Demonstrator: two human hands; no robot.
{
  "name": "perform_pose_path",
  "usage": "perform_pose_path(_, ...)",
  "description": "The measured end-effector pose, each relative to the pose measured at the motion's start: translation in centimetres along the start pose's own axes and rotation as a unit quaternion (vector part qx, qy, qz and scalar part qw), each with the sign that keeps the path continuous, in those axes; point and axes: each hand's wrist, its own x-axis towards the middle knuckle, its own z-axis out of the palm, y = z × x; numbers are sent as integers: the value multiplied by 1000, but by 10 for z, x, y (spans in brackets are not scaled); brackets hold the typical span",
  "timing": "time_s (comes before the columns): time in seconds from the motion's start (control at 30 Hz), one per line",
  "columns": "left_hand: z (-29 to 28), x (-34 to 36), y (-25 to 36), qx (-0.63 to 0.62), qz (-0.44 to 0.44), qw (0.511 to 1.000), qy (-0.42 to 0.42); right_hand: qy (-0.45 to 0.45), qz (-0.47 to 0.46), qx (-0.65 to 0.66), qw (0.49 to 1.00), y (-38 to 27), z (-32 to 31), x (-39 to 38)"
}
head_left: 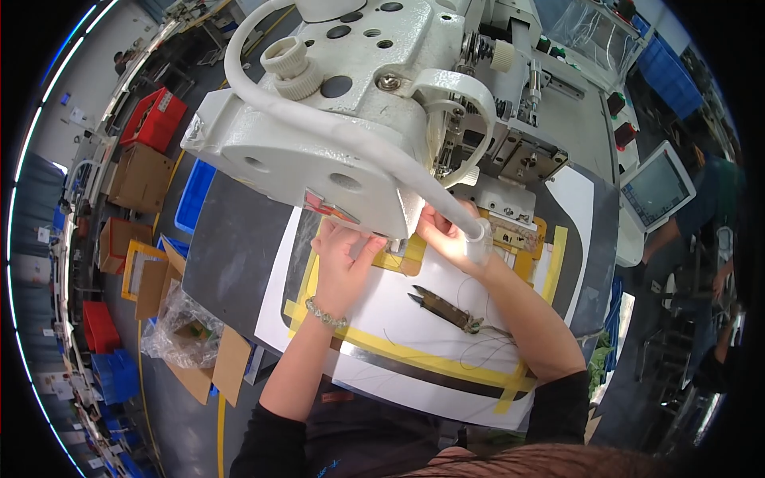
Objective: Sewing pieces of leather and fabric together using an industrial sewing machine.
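A large white sewing machine head (319, 151) stands over the work and hides part of both hands. My left hand (343, 259) reaches up at its lower front edge, fingers curled and thumb drawn in toward them; whatever lies between them is too small to make out. Right of the needle area, my right hand (450, 237) is closed, its fingertips pinched together and partly covered by the machine. Beneath them lies a yellow-brown plate (405, 261) on a white sheet (382, 307). Dark thread snips (441, 309) rest on the sheet below my right hand, with loose threads around them.
Yellow tape (430, 366) borders the white sheet on the dark table (231, 263). A white hose (374, 151) loops across the machine. At the right stands a touchscreen panel (657, 190), with a person's arm beyond it. Cardboard boxes (231, 362) and plastic wrap (185, 331) sit at the left.
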Motion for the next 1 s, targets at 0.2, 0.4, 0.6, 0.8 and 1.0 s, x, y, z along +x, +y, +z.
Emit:
perform_pose_path(0.2,9,3,-1,113,59,992,4,3,-9,-18,1000,3,0,1)
perform_pose_path(0.4,14,9,-9,117,-8,993,0,12,-19,-3,1000,3,1,0)
perform_pose_path(0.6,12,10,-8,20,-88,996,-25,32,0,40,999,19,9,3)
perform_pose_path(0.8,12,11,0,0,-24,1000,-2,47,2,65,997,24,10,2)
perform_pose_path(1.0,12,10,-6,-8,-37,999,-10,79,-41,-5,996,11,11,2)
